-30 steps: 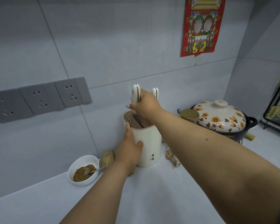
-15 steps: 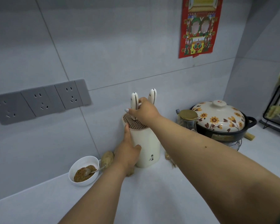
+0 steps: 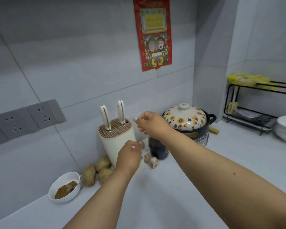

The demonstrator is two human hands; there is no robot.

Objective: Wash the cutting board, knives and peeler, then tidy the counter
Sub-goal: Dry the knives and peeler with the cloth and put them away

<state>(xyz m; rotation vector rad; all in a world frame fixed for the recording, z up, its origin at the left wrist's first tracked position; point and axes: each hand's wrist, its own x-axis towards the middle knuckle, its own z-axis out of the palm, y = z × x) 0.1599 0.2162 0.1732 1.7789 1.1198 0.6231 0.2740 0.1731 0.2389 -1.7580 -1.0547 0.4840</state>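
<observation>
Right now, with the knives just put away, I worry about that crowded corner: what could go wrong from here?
1. The left hand hangs close in front of the knife block; a nudge might tip it, with two knives standing handle-up.
2. The right hand hovers over a dark jar; lowering the arm could knock it.
3. Garlic bulbs lie loose beside the jar and may roll.
</observation>
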